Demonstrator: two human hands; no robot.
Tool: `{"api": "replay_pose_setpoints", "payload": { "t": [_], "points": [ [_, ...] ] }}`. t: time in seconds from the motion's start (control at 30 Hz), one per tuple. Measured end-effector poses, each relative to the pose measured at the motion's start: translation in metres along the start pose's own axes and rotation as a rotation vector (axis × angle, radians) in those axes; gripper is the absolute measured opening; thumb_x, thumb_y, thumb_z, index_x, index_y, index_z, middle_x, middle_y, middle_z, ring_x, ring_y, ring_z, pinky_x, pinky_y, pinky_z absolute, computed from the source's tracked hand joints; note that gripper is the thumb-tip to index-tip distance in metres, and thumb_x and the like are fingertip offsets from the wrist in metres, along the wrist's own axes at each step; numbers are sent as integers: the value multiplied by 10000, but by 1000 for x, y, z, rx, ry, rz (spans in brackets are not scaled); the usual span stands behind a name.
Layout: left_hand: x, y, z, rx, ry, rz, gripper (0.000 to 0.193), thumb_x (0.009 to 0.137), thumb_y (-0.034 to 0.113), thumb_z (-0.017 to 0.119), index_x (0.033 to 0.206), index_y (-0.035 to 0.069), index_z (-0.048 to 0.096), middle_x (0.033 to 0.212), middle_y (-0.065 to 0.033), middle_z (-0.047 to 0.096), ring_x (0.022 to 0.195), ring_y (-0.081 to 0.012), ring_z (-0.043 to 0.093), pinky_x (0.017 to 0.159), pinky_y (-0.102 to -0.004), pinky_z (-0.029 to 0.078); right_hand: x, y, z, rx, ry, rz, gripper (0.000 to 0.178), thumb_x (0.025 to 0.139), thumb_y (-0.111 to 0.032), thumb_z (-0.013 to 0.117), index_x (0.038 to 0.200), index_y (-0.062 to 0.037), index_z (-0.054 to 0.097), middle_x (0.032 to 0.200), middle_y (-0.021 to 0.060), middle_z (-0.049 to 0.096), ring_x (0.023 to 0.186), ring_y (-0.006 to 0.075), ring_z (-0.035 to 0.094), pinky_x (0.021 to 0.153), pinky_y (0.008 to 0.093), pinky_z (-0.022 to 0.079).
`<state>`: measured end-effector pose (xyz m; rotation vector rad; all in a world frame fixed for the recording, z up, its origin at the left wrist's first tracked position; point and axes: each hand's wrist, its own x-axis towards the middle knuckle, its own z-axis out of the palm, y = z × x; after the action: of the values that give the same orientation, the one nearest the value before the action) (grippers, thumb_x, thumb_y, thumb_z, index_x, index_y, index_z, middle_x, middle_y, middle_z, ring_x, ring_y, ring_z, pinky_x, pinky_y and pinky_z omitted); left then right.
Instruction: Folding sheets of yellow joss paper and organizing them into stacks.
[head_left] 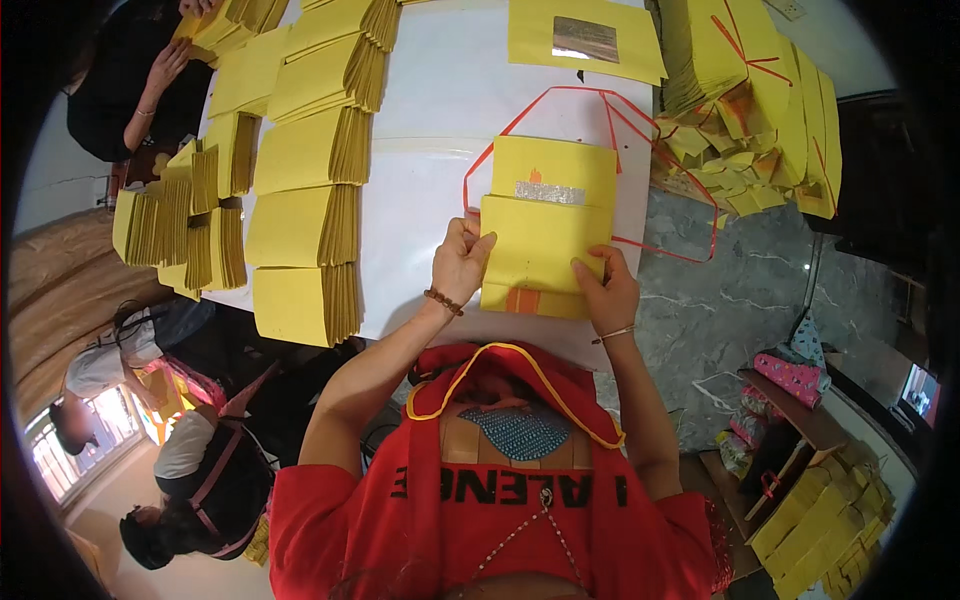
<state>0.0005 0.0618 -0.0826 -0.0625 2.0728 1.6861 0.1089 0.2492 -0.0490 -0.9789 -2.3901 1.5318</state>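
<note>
A folded piece of yellow paper (545,240) lies at the table's near edge, in front of my chest. A silver patch and orange marks show on it. My left hand (463,262) is closed on its left edge, fingers curled. My right hand (608,288) grips the right edge, thumb on top. A thin red string (715,225) loops out from around the paper and hangs past the table's right edge. Farther off lies a flat yellow sheet (530,40) with a silver rectangle.
Rows of folded yellow paper bundles (290,225) cover the left of the white table (420,120). Stacked yellow paper (815,130) with red strings stands at the far right, and more yellow bundles (825,530) lie lower right. Other people (205,470) are at the left; one person's hand (168,65) touches yellow paper.
</note>
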Motion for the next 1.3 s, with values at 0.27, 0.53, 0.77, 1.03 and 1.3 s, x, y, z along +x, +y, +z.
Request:
{"api": "replay_pose_setpoints", "payload": {
  "t": [0.27,0.53,0.77,1.03,1.3],
  "points": [
    [-27,22,-2,174,24,144,389,828,124,600,1163,58,416,549,-13,467,474,-109,417,448,-276,328,-4,1,6,-34,53,-6,243,762,-172,689,942,-55,576,602,-34,424,529,49,345,459,226,283],
    [-30,38,-3,305,2,75,373,799,80,600,1148,53,472,727,-58,535,635,-161,500,579,-291,396,-4,1,5,-60,51,6,251,767,-225,672,953,-83,580,632,28,511,518,131,439,487,279,352],
    [-17,76,27,983,-370,959,500,777,210,626,1218,26,480,1306,-162,419,1264,-309,330,1018,-432,275,-1,21,14,20,124,-106,261,772,-285,658,955,-115,584,615,77,560,507,218,523,495,347,396],
    [-16,57,37,1015,-627,990,751,697,364,691,1292,13,397,1363,-175,359,1291,-292,313,1046,-417,271,-2,8,10,-97,56,33,237,769,-258,650,953,-122,589,679,100,610,585,273,588,531,371,432],
    [-13,53,40,1037,-640,970,733,709,399,665,1278,9,417,1357,-167,365,1276,-289,327,1036,-415,276,-3,4,10,-80,69,35,231,762,-241,659,950,-123,594,669,93,600,566,262,578,535,366,436]
  ]
}}
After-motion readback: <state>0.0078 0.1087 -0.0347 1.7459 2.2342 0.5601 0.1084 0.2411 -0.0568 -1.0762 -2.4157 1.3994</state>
